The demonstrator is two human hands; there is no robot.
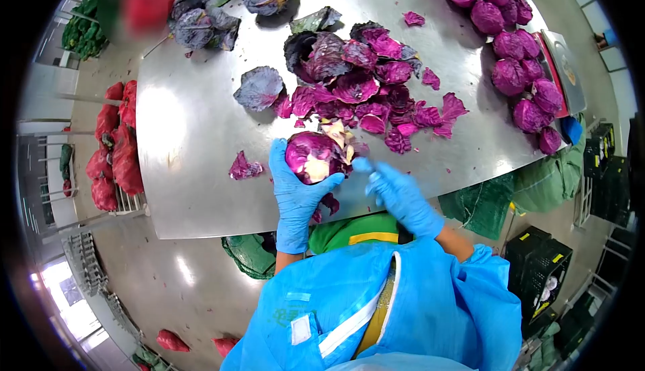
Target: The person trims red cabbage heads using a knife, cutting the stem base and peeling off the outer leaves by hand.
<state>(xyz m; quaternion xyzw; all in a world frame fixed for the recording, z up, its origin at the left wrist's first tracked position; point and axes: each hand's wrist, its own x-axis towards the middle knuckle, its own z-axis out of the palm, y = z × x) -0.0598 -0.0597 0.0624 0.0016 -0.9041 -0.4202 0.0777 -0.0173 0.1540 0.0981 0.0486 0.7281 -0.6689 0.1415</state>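
Observation:
A red cabbage [308, 154] with a pale cut stem side sits in my left hand [294, 193], whose blue-gloved fingers and thumb wrap round it from the left and below. My right hand [396, 193], also in a blue glove, is just right of the cabbage with its fingers curled closed. Motion smears the space between that hand and the cabbage, so what it grips cannot be made out. Beyond the cabbage lies a heap of loose purple leaves [356, 85]. A torn leaf piece [244, 166] lies left of my left hand.
Trimmed purple cabbages [510, 75] are piled along the right side of the steel table [195, 196], beside a scale [564, 72]. Untrimmed dark cabbages [195, 28] lie at the far left. Red mesh sacks [124, 159] stand left of the table, and black crates [537, 267] at right.

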